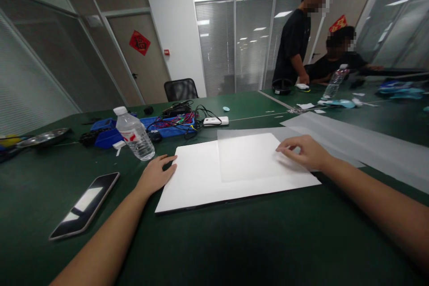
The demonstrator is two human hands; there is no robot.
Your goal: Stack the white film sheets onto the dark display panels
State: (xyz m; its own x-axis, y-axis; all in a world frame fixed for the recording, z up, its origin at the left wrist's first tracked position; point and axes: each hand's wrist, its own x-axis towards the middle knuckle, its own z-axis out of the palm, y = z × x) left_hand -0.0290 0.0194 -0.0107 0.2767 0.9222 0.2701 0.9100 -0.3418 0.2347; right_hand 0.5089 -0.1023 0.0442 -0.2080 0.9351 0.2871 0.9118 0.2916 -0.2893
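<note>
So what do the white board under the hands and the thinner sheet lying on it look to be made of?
The white board looks like matte foam board or stiff card: flat, opaque, with a dark edge along its near side. The thinner sheet looks like frosted, translucent film or tracing paper, since the board shows through it dimly. The left hand rests on the board's edge; the right hand pinches the sheet.

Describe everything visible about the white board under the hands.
The white board is a flat, thin rectangular panel with a dark lower edge, lying on the green table. A translucent sheet overlaps its right part. The left hand rests on its left edge; the right hand pinches the sheet.
</note>
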